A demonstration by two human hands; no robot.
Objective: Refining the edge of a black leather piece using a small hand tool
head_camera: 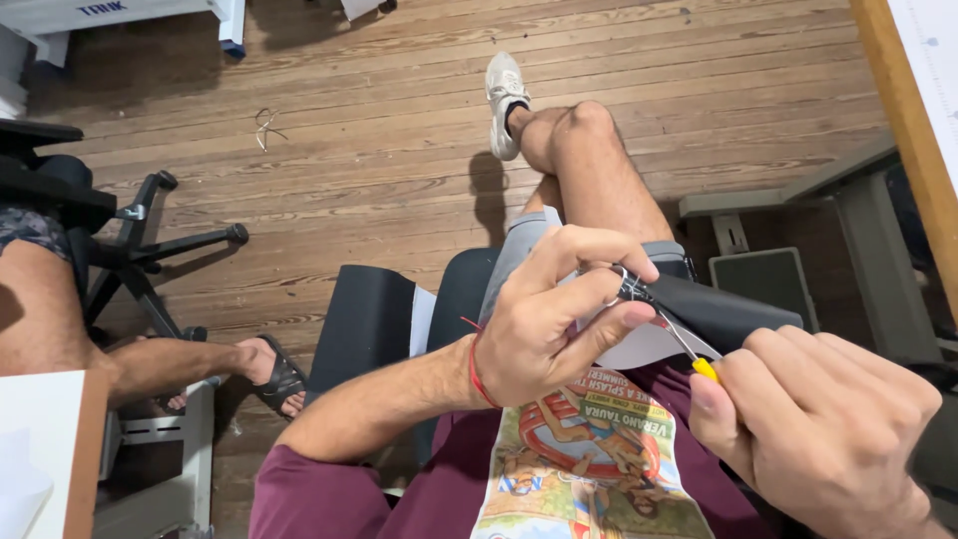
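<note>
— What are your fingers (584,262) doing?
— Your left hand (544,319) pinches a small metal ring (616,286) at the edge of the black leathery sheet (723,311) over your lap. Your right hand (823,439) is fisted round a yellow-handled tool (691,354), its thin shaft at the ring.
— Which step?
— Working the ring, I judge; next calls for a steady tip.

- Even, soft daylight is filling the scene; nothing is glaring.
- The raised leg (589,170) is casting a short, soft shadow on the wooden floor (399,120), toward the left.
- The right hand (828,439), lower right, is looking slightly soft.
- Wide-lens distortion is bending the frame edges.
</note>
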